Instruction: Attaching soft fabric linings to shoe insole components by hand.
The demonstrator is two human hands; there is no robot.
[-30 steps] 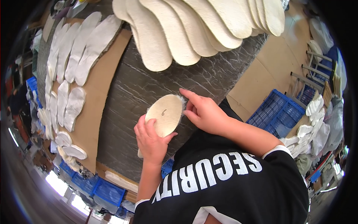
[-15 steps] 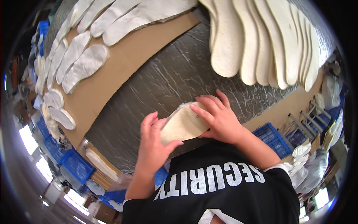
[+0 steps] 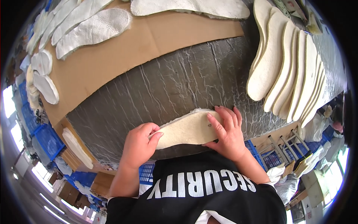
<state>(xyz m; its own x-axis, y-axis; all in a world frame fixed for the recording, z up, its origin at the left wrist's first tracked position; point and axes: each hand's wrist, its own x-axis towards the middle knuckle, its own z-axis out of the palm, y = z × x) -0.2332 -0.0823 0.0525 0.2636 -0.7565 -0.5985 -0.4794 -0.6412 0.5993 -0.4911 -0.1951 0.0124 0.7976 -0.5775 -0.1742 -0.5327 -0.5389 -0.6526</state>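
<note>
Foil-covered table [image 3: 164, 86], insole [image 3: 186, 128] now flatter

Shoe-insole workshop: rows of cut insoles [image 3: 287, 67] on a foil-covered bench [image 3: 167, 86], cardboard sheet [image 3: 123, 48] with fleecy soles [image 3: 93, 30], blue crates [image 3: 46, 138] stacked on floor.
</note>
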